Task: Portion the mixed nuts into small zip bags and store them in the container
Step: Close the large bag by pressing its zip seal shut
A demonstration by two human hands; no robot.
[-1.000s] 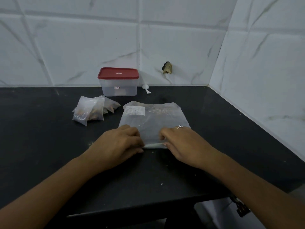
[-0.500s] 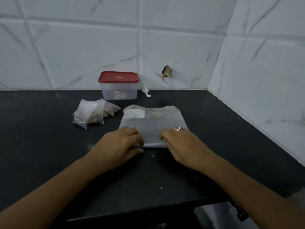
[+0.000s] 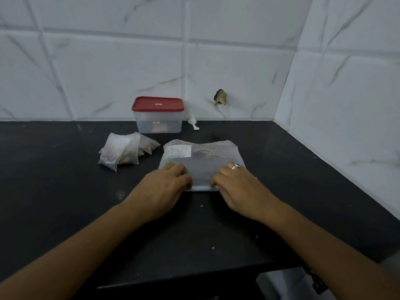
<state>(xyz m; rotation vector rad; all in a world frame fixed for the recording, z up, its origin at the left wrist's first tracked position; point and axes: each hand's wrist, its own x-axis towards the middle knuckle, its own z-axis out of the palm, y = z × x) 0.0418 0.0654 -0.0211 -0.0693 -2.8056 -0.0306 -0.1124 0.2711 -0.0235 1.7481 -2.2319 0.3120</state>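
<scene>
One large bag (image 3: 201, 161) lies flat on the desk (image 3: 65, 191), near edge pinched by my left grip (image 3: 166, 185) and right grip (image 3: 236, 187); filled small bags (image 3: 121, 152) sit at ten o'clock, the lidded container (image 3: 159, 118) at eleven. Nothing moved since earlier.

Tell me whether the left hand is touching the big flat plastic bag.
Touching. The head view shows the left hand with its fingers curled onto the near edge of the big bag.

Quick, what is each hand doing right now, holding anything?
Left hand: fingers curled, pinches the near edge of the large flat bag.
Right hand: fingers curled, pinches the same edge.
</scene>
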